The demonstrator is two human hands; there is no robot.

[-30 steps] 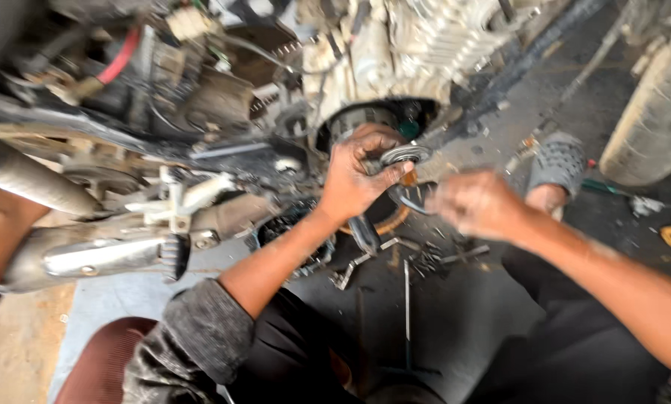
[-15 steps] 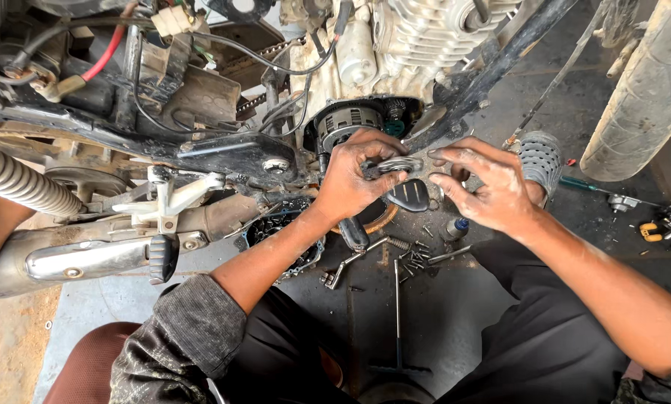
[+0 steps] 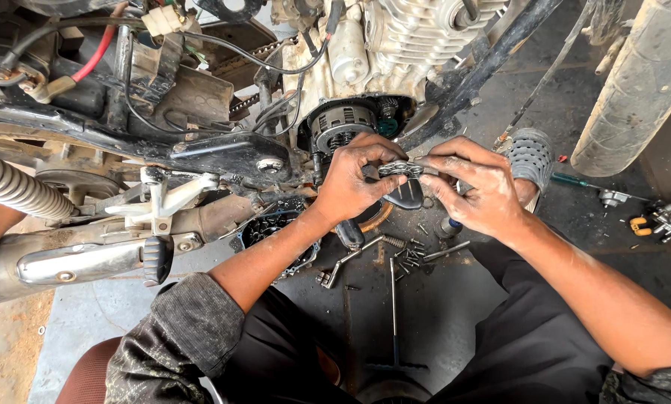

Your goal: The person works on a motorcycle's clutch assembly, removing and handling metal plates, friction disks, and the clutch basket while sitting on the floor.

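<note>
head view: looking down at a motorcycle engine point(image 3: 395, 37) with its side cover off; person seated on the floor in front of it
left hand point(image 3: 354, 179): fingers curled and pinched on the left end of a small metal part point(image 3: 401, 169) (flat, dark grey, looks like a plate or bracket; exact kind too small to tell)
right hand point(image 3: 477, 187): fingertips closed on the right end of the same part; both hands close together, thumbs nearly meeting over it
part location: held in the air just in front of and below the exposed clutch assembly point(image 3: 343, 123), not touching it; a black footpeg point(image 3: 406, 196) sits directly under the hands
floor: loose bolts and springs point(image 3: 406, 251) scattered under the hands; a long T-handle tool point(image 3: 394, 314) lies below them; removed round cover point(image 3: 272, 232) by the left forearm; green screwdriver point(image 3: 574, 181) well apart at right, near the tyre point(image 3: 634, 82)
other: exhaust pipe point(image 3: 74, 258) and kick lever point(image 3: 156, 258) at left
step in hand: judged as inspecting or aligning the small part with both hands, clutch side open, part not yet seated
next move calls for: probably steady two-hand grip; turn the part to the right face; line it up squarely with the clutch before pressing in; watch for oily fingers slipping and dropping it among the loose bolts
</note>
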